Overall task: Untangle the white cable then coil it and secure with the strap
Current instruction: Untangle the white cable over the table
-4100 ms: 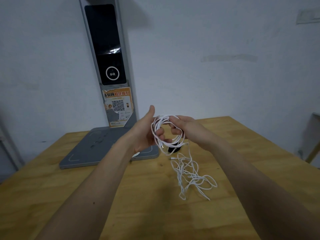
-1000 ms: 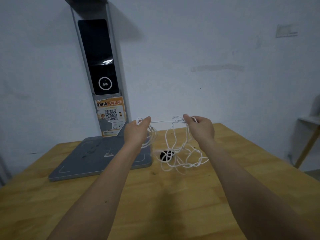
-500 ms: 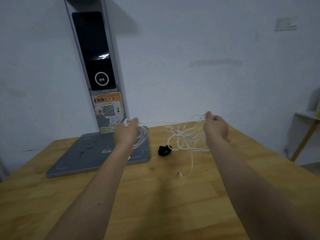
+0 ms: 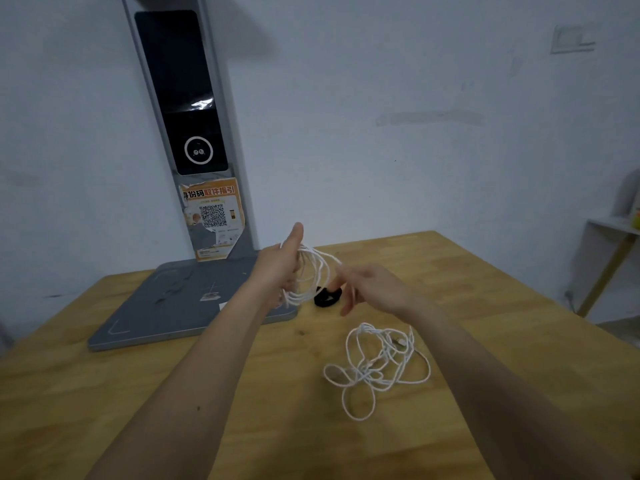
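Note:
The white cable (image 4: pixel 313 275) is partly looped around my left hand (image 4: pixel 278 268), which is raised above the table with the thumb up. From those loops the cable runs through the fingers of my right hand (image 4: pixel 372 287), just to the right. The rest lies as a loose tangle (image 4: pixel 375 363) on the wooden table (image 4: pixel 242 393), its plug end showing at the tangle's right side. A black strap (image 4: pixel 327 296) lies on the table behind my hands, partly hidden by my right fingers.
A grey flat base (image 4: pixel 173 306) with a tall upright post (image 4: pixel 194 126) bearing a dark screen and an orange QR sticker stands at the back left. A white wall rises behind the table. A small shelf (image 4: pixel 613 230) stands off the right edge.
My hands were spread wide with the cable stretched between them; now they are close together, more loops sit around my left hand, and the slack has dropped onto the table.

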